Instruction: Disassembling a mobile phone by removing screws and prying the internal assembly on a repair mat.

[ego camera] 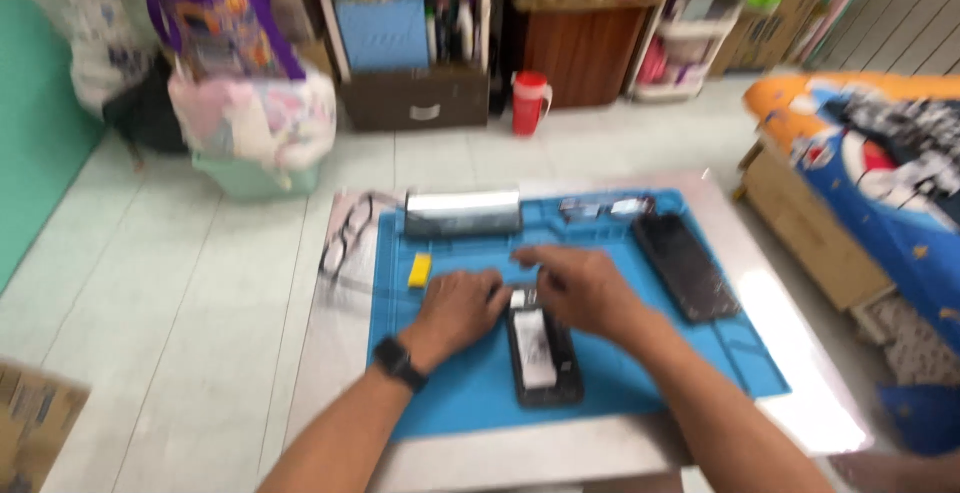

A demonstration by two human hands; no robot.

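An opened black phone body (545, 356) with a white battery inside lies on a blue work mat (470, 383). My left hand (455, 308), with a black watch on the wrist, rests on the mat at the phone's top left corner. My right hand (580, 288) hovers over the phone's top end, fingers curled down to it. The frame is blurred, so I cannot tell whether either hand pinches a small part. A detached black phone screen (685, 265) lies to the right on the mat.
A small yellow block (420, 270) and a silver box (462, 213) sit at the mat's back. Glasses (345, 233) lie on the metal table (800, 373) left of the mat. Small parts (605, 207) sit at the back right. A red jug (529, 103) stands on the floor.
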